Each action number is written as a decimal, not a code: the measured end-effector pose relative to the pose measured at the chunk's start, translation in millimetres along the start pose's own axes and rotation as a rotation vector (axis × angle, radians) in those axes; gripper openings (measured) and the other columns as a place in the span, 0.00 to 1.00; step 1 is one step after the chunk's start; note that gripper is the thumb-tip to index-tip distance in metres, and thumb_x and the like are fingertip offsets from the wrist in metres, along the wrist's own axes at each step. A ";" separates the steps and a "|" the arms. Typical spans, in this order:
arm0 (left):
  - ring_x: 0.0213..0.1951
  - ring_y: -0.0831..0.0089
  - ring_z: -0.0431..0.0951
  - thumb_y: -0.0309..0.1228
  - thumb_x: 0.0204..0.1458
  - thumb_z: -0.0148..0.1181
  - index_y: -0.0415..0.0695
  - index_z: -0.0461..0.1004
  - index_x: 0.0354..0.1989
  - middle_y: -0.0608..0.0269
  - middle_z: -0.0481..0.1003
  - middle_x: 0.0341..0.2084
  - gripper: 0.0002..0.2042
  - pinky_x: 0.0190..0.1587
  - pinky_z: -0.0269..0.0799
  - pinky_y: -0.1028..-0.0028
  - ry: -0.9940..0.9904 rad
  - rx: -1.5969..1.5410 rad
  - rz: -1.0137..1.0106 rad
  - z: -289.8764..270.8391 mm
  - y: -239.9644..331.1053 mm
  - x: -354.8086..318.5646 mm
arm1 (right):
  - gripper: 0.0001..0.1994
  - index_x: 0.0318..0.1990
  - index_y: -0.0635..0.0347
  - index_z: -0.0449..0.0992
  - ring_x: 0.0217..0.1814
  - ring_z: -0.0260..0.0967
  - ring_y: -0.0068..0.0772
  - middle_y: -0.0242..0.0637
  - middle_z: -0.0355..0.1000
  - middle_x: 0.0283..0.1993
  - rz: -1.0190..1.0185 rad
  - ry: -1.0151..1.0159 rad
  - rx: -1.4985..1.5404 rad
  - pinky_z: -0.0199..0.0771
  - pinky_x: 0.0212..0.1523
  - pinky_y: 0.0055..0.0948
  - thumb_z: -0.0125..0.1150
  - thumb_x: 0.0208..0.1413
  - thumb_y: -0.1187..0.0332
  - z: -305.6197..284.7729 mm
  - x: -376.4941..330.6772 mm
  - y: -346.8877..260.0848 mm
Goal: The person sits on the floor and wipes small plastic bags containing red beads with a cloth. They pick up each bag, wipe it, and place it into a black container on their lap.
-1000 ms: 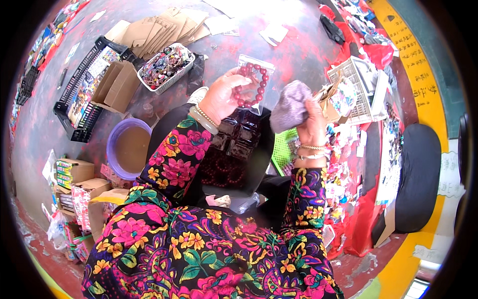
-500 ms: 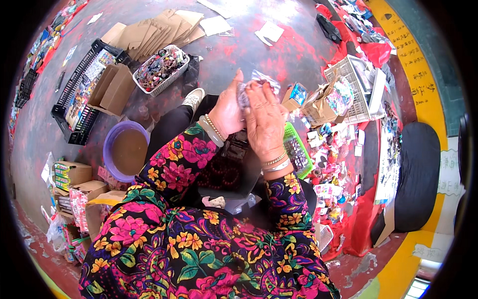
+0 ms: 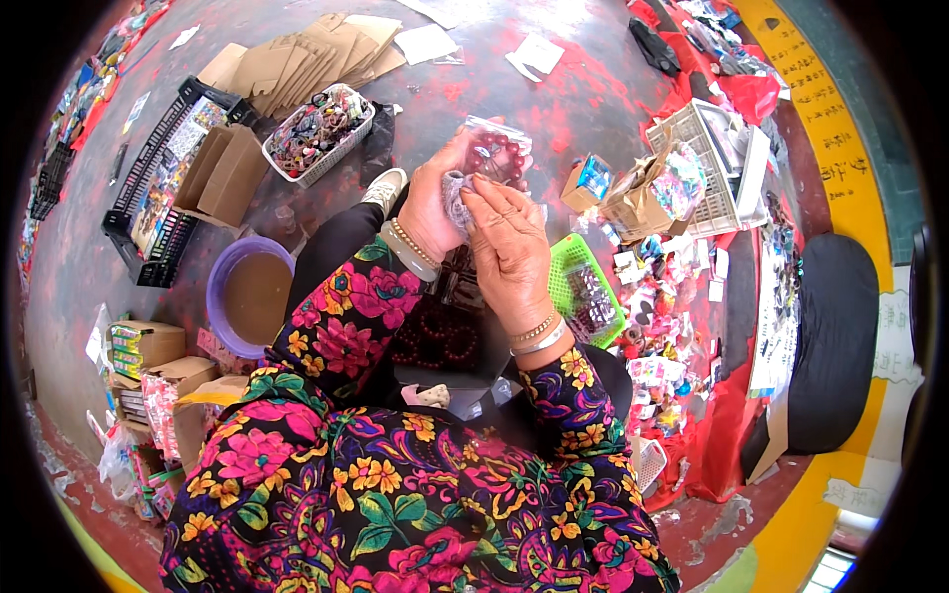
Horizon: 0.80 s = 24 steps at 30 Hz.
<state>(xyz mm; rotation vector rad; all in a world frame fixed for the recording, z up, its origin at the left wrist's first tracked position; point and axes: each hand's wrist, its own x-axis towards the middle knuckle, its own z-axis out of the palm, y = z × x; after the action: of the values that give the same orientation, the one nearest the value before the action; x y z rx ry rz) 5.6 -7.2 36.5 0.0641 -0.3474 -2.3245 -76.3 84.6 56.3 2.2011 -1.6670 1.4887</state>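
Fingers (image 3: 502, 206) on greyish cloth (image 3: 455, 200), red beads (image 3: 511, 160) alongside, clear plastic bag (image 3: 486, 125)

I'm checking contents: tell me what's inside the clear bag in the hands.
Round red beads show in the upper part of the clear bag. The right hand covers its lower part, beside the grey-purple cloth; whatever lies there cannot be seen.

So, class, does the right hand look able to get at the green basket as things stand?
Probably yes: the green basket lies just right of the right hand, with nothing visible blocking the way. That hand's fingers are on a greyish cloth, though, so it would likely have to let go first.
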 end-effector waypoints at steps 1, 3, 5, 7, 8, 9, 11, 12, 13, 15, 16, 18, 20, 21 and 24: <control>0.46 0.62 0.72 0.44 0.60 0.38 0.41 0.65 0.50 0.54 0.71 0.43 0.20 0.50 0.68 0.62 0.001 0.005 -0.010 2.7 0.5 -1.5 | 0.17 0.42 0.56 0.77 0.48 0.67 0.43 0.39 0.72 0.46 -0.037 0.000 -0.024 0.65 0.51 0.36 0.57 0.41 0.80 0.1 0.3 2.3; 0.47 0.62 0.72 0.44 0.61 0.37 0.41 0.65 0.50 0.54 0.71 0.43 0.20 0.50 0.68 0.63 -0.018 -0.010 -0.071 2.8 -3.7 -2.2 | 0.18 0.41 0.56 0.77 0.48 0.67 0.42 0.39 0.72 0.46 -0.109 0.002 -0.078 0.66 0.50 0.36 0.57 0.38 0.80 -3.3 4.6 14.5; 0.50 0.61 0.70 0.43 0.61 0.36 0.41 0.64 0.51 0.51 0.69 0.48 0.20 0.53 0.66 0.65 -0.050 -0.044 -0.161 2.4 -11.4 -2.1 | 0.18 0.39 0.56 0.77 0.45 0.67 0.41 0.37 0.72 0.43 -0.110 0.002 -0.272 0.67 0.48 0.35 0.57 0.36 0.80 -14.0 19.4 19.8; 0.44 0.64 0.74 0.43 0.61 0.36 0.43 0.65 0.51 0.57 0.72 0.41 0.19 0.47 0.69 0.67 -0.170 -0.092 -0.241 1.7 -18.1 -9.0 | 0.17 0.39 0.56 0.77 0.44 0.67 0.39 0.36 0.72 0.43 -0.048 0.120 -0.416 0.67 0.48 0.34 0.57 0.37 0.80 -16.7 19.1 39.3; 0.42 0.65 0.74 0.44 0.61 0.36 0.44 0.65 0.51 0.58 0.73 0.39 0.19 0.45 0.70 0.67 -0.108 -0.046 -0.272 0.1 -22.4 -9.1 | 0.16 0.39 0.56 0.77 0.44 0.67 0.38 0.36 0.72 0.43 -0.037 0.160 -0.485 0.68 0.47 0.32 0.57 0.39 0.81 -22.3 19.9 46.7; 0.40 0.66 0.75 0.44 0.61 0.36 0.44 0.65 0.51 0.59 0.73 0.37 0.19 0.43 0.71 0.66 -0.046 0.001 -0.300 -0.1 -25.9 -9.5 | 0.16 0.39 0.56 0.77 0.44 0.67 0.38 0.36 0.72 0.43 0.028 0.218 -0.366 0.68 0.46 0.32 0.57 0.40 0.81 -24.2 18.3 49.9; 0.39 0.66 0.75 0.45 0.61 0.36 0.45 0.65 0.50 0.59 0.73 0.36 0.19 0.42 0.71 0.66 -0.152 -0.024 -0.296 -3.5 -22.3 -8.5 | 0.15 0.39 0.56 0.77 0.44 0.67 0.38 0.36 0.72 0.43 0.161 0.330 -0.116 0.68 0.46 0.31 0.57 0.41 0.81 -23.7 14.9 53.7; 0.39 0.66 0.75 0.45 0.61 0.36 0.45 0.65 0.50 0.59 0.73 0.36 0.19 0.41 0.71 0.65 -0.205 -0.037 -0.292 -5.5 -19.3 -7.5 | 0.16 0.40 0.55 0.77 0.44 0.67 0.39 0.36 0.72 0.42 0.214 0.334 0.003 0.68 0.46 0.31 0.57 0.42 0.81 -18.0 9.9 55.0; 0.41 0.65 0.74 0.45 0.61 0.36 0.45 0.65 0.50 0.58 0.73 0.38 0.20 0.43 0.71 0.65 -0.122 -0.004 -0.216 -6.9 -17.1 -5.5 | 0.16 0.40 0.55 0.77 0.44 0.67 0.39 0.36 0.72 0.42 0.176 0.276 -0.025 0.68 0.46 0.32 0.57 0.41 0.82 -13.2 5.8 51.1; 0.44 0.62 0.73 0.46 0.61 0.35 0.44 0.65 0.50 0.55 0.72 0.41 0.21 0.46 0.70 0.66 0.045 0.077 -0.057 -2.2 -6.2 -1.9 | 0.18 0.40 0.54 0.77 0.44 0.67 0.39 0.36 0.72 0.42 0.095 0.169 -0.065 0.68 0.46 0.32 0.58 0.39 0.82 -1.8 -2.7 33.6; 0.47 0.59 0.72 0.46 0.61 0.34 0.43 0.64 0.51 0.52 0.71 0.45 0.21 0.49 0.68 0.63 -0.032 0.098 0.019 -3.5 -2.1 2.7 | 0.18 0.40 0.54 0.77 0.44 0.67 0.40 0.36 0.72 0.42 0.036 0.119 -0.046 0.68 0.46 0.33 0.58 0.38 0.82 3.7 -7.7 25.8; 0.49 0.57 0.70 0.45 0.61 0.34 0.42 0.64 0.50 0.51 0.70 0.46 0.21 0.52 0.66 0.60 0.044 0.020 -0.009 -2.8 6.9 1.9 | 0.19 0.40 0.54 0.77 0.44 0.67 0.41 0.37 0.71 0.41 -0.041 -0.006 0.000 0.67 0.46 0.34 0.57 0.37 0.82 5.1 -7.5 1.6; 0.50 0.57 0.70 0.44 0.61 0.35 0.41 0.64 0.51 0.52 0.70 0.46 0.21 0.52 0.66 0.60 0.031 0.030 -0.011 -1.9 9.2 -2.5 | 0.18 0.40 0.54 0.77 0.43 0.66 0.42 0.38 0.71 0.42 -0.073 -0.007 -0.022 0.67 0.46 0.34 0.57 0.38 0.82 3.1 -4.0 -1.2; 0.50 0.57 0.70 0.44 0.61 0.35 0.41 0.64 0.51 0.52 0.70 0.47 0.21 0.52 0.65 0.60 -0.007 0.029 -0.008 -4.5 4.3 -2.6 | 0.18 0.40 0.55 0.77 0.43 0.66 0.43 0.38 0.71 0.42 -0.090 0.010 -0.058 0.67 0.46 0.34 0.57 0.37 0.82 1.7 -1.1 4.3; 0.49 0.61 0.71 0.44 0.61 0.35 0.42 0.62 0.55 0.56 0.70 0.47 0.22 0.53 0.65 0.62 -0.027 -0.037 -0.098 -0.8 -10.3 -4.1 | 0.16 0.38 0.57 0.77 0.42 0.67 0.42 0.39 0.71 0.40 -0.045 0.124 -0.204 0.68 0.44 0.33 0.57 0.38 0.82 -7.8 10.4 18.7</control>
<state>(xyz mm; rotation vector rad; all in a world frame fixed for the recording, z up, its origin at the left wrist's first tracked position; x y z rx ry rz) 1.5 2.4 32.8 0.0323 -0.3206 -2.4298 -95.6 72.6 58.2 1.9867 -1.6394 1.3468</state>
